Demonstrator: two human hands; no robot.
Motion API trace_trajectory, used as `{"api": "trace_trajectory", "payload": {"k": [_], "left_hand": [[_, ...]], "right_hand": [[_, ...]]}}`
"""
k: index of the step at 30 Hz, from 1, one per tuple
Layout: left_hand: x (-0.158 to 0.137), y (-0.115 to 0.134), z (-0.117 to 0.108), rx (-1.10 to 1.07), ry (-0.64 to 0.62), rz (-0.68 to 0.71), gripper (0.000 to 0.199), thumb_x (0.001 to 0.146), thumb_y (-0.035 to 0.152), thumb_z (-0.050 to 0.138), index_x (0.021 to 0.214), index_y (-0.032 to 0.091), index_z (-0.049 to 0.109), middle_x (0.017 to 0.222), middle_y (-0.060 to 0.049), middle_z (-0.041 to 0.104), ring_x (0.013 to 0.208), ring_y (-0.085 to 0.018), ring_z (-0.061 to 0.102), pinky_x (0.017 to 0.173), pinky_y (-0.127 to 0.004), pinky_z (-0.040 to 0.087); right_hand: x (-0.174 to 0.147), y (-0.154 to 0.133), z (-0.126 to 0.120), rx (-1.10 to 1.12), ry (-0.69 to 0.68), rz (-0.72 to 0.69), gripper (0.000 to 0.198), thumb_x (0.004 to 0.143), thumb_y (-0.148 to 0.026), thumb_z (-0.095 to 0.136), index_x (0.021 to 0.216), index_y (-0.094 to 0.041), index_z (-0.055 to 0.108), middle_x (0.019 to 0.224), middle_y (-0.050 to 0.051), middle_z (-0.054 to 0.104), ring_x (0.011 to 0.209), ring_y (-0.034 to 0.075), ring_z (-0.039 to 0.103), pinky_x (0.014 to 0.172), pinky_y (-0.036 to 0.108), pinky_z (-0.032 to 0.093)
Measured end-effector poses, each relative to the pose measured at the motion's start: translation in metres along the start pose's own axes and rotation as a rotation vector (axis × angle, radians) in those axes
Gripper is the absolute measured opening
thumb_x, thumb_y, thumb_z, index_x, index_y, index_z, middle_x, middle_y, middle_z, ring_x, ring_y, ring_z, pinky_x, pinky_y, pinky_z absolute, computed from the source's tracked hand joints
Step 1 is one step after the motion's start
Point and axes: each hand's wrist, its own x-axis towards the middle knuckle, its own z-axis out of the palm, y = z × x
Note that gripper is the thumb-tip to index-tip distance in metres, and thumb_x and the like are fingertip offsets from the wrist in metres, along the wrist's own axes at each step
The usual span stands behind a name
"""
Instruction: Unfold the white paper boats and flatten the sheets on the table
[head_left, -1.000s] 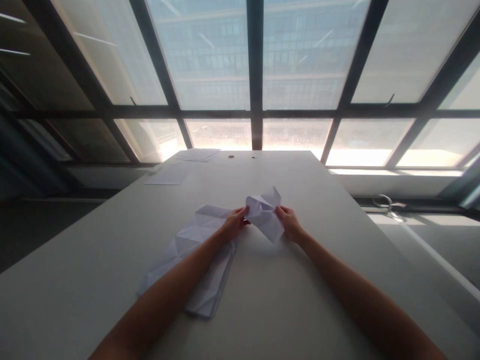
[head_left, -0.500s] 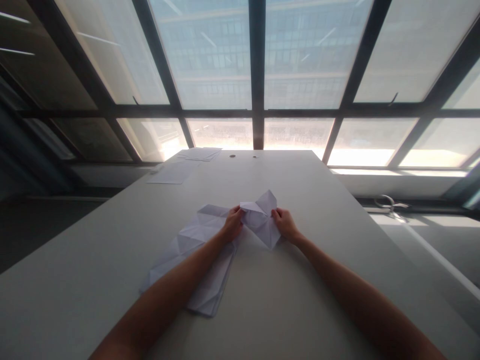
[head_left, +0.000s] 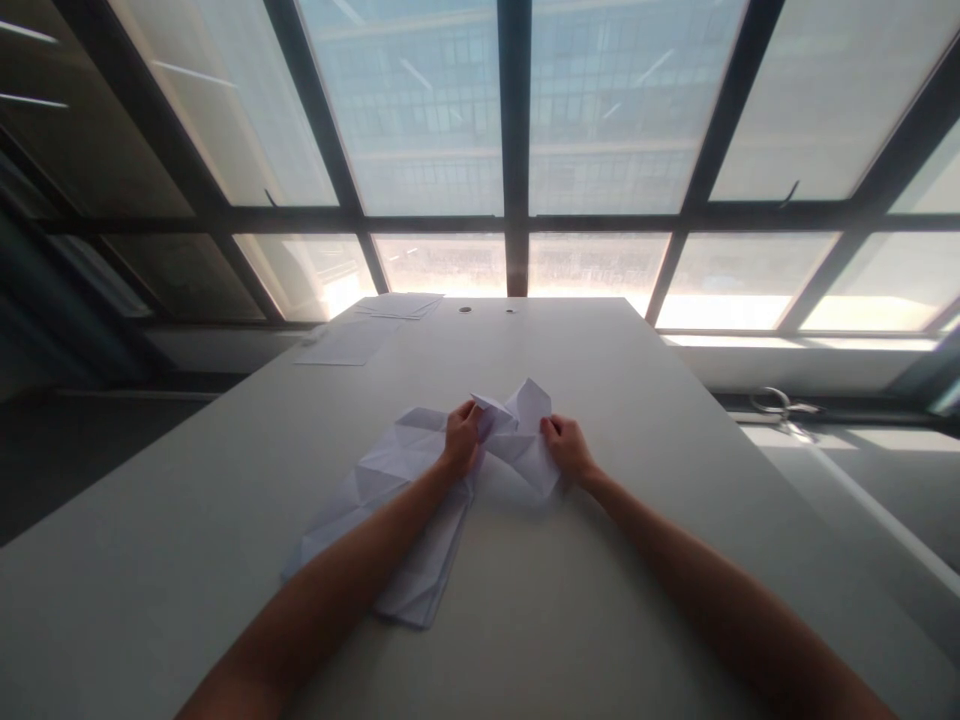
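A white sheet of folded paper point(head_left: 525, 435) with several creases and raised flaps is held just above the table between both hands. My left hand point(head_left: 463, 438) pinches its left side, fingers closed on it. On the opposite edge my right hand point(head_left: 566, 446) grips the paper between thumb and fingers. Under my left forearm lies a stack of creased paper sheets point(head_left: 405, 455), partly hidden by the arm and spread toward the lower left.
The white table point(head_left: 592, 600) stretches away toward tall framed windows. Flat white sheets point(head_left: 347, 342) lie at its far left corner. Two small round fittings, one of them a dark-rimmed hole point(head_left: 465, 310), sit near the far edge. Beyond the right edge is a silvery ring-shaped object point(head_left: 780, 405).
My left hand has shifted slightly left and turned, and the paper's left part has opened into a raised flap. The right hand stays nearly in place.
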Motion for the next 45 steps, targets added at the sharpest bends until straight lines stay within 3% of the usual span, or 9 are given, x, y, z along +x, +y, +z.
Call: {"api": "trace_trajectory", "payload": {"k": [6, 11, 14, 18, 22, 26, 34, 38, 45], "left_hand": [[0.001, -0.005, 0.000, 0.080, 0.035, 0.066, 0.037, 0.075, 0.048, 0.075, 0.070, 0.017, 0.056, 0.060, 0.005, 0.052, 0.051, -0.008, 0.046, 0.048, -0.019, 0.035], [0.003, -0.002, 0.001, 0.110, 0.026, 0.157, 0.035, 0.075, 0.043, 0.076, 0.091, 0.020, 0.055, 0.081, 0.000, 0.066, 0.066, -0.011, 0.060, 0.060, -0.021, 0.046], [-0.003, 0.003, 0.003, 0.214, -0.031, 0.215, 0.036, 0.077, 0.040, 0.075, 0.098, 0.021, 0.054, 0.080, 0.001, 0.066, 0.067, -0.012, 0.061, 0.061, -0.021, 0.047], [-0.014, 0.008, 0.008, 0.238, -0.109, 0.216, 0.041, 0.081, 0.038, 0.072, 0.110, 0.026, 0.047, 0.074, 0.005, 0.063, 0.060, -0.009, 0.056, 0.056, -0.018, 0.042], [-0.017, 0.008, 0.011, 0.230, -0.155, 0.207, 0.031, 0.083, 0.038, 0.070, 0.101, 0.025, 0.049, 0.072, 0.005, 0.060, 0.061, -0.010, 0.052, 0.058, -0.019, 0.041], [-0.015, 0.010, 0.013, 0.288, -0.191, 0.209, 0.026, 0.079, 0.038, 0.073, 0.091, 0.019, 0.061, 0.091, -0.005, 0.064, 0.083, -0.016, 0.058, 0.076, -0.025, 0.047], [-0.010, 0.006, 0.005, 0.187, -0.253, 0.097, 0.102, 0.057, 0.029, 0.092, 0.143, 0.021, 0.039, 0.143, -0.014, 0.047, 0.126, -0.028, 0.051, 0.103, -0.038, 0.044], [-0.008, 0.002, 0.001, 0.200, -0.268, 0.130, 0.115, 0.058, 0.028, 0.092, 0.153, 0.028, 0.028, 0.162, -0.010, 0.022, 0.146, -0.028, 0.029, 0.114, -0.036, 0.033], [-0.014, 0.006, 0.000, 0.164, -0.509, -0.217, 0.106, 0.062, 0.028, 0.089, 0.153, 0.027, 0.033, 0.130, -0.015, 0.063, 0.101, -0.027, 0.068, 0.084, -0.037, 0.054]], "right_hand": [[-0.002, 0.001, 0.000, 0.028, -0.013, -0.005, 0.036, 0.085, -0.046, 0.043, 0.059, -0.021, 0.044, 0.057, -0.004, 0.042, 0.056, 0.012, 0.035, 0.052, 0.026, 0.024], [0.000, 0.004, 0.000, -0.007, -0.021, 0.023, 0.030, 0.083, -0.043, 0.046, 0.067, -0.019, 0.054, 0.061, -0.001, 0.050, 0.057, 0.014, 0.044, 0.053, 0.026, 0.034], [-0.004, -0.003, -0.002, -0.054, 0.115, -0.077, 0.044, 0.078, -0.038, 0.059, 0.116, -0.016, 0.061, 0.105, 0.011, 0.063, 0.088, 0.023, 0.059, 0.071, 0.034, 0.050], [-0.011, -0.014, -0.006, -0.174, 0.089, -0.351, 0.070, 0.078, -0.029, 0.067, 0.144, -0.027, 0.045, 0.147, 0.013, 0.040, 0.134, 0.030, 0.038, 0.107, 0.049, 0.039], [-0.010, -0.010, -0.004, -0.142, 0.033, -0.357, 0.055, 0.080, -0.028, 0.068, 0.133, -0.026, 0.057, 0.141, 0.013, 0.046, 0.133, 0.030, 0.041, 0.110, 0.052, 0.036], [-0.005, 0.002, 0.001, 0.003, 0.049, -0.204, 0.068, 0.077, -0.034, 0.072, 0.139, -0.023, 0.049, 0.141, 0.017, 0.045, 0.125, 0.031, 0.049, 0.098, 0.051, 0.048], [-0.003, 0.000, -0.005, 0.379, 0.027, 0.197, 0.096, 0.067, -0.039, 0.080, 0.147, -0.018, 0.033, 0.117, 0.019, 0.066, 0.094, 0.029, 0.068, 0.075, 0.042, 0.057], [-0.002, -0.005, -0.007, 0.477, 0.103, 0.160, 0.080, 0.065, -0.034, 0.079, 0.136, -0.019, 0.045, 0.105, 0.012, 0.072, 0.084, 0.025, 0.070, 0.070, 0.036, 0.057], [0.003, -0.004, -0.012, 0.295, 0.384, 0.048, 0.056, 0.069, -0.036, 0.070, 0.118, -0.017, 0.052, 0.102, 0.011, 0.071, 0.081, 0.021, 0.066, 0.066, 0.029, 0.054]]}}
